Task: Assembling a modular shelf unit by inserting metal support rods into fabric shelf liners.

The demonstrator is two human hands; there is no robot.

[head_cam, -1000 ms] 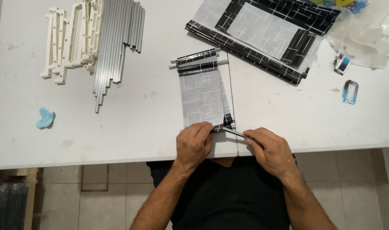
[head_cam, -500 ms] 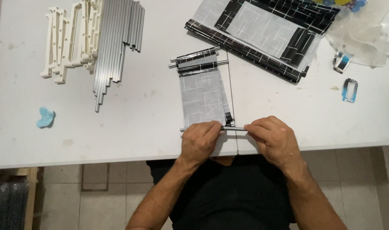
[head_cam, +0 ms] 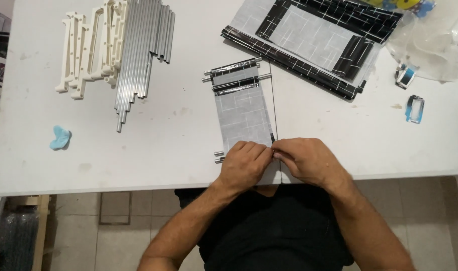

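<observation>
Left hand: the left hand (head_cam: 245, 165) lies knuckles up at the near edge of the white table (head_cam: 164, 125), fingers curled and pressed down on the near end of the grey strip (head_cam: 244, 115); its fingertips meet those of the other hand.
Right hand: the right hand (head_cam: 307, 160) sits just at 3 o'clock of the left, thumb and forefinger pinched together on the strip's near right corner; what exactly lies between them is too small to tell.
Strip: grey with a pale line pattern, running from the hands toward 12 o'clock; thin metal rods (head_cam: 234, 75) cross its far end, wrapped in black; a rod end pokes out at 9 o'clock of the left hand.
Sheets: a stack of black and grey patterned sheets (head_cam: 314, 40) lies at 1 o'clock, well apart from the hands.
Tubes: a bundle of silver tubes (head_cam: 143, 55) at 10 o'clock; cream plastic frames (head_cam: 86, 50) touch its left side.
Small things: a blue scrap (head_cam: 60, 138) at 9 o'clock; a clear plastic bag (head_cam: 432, 42) and two small blue-trimmed clips (head_cam: 414, 108) at 2 o'clock.
</observation>
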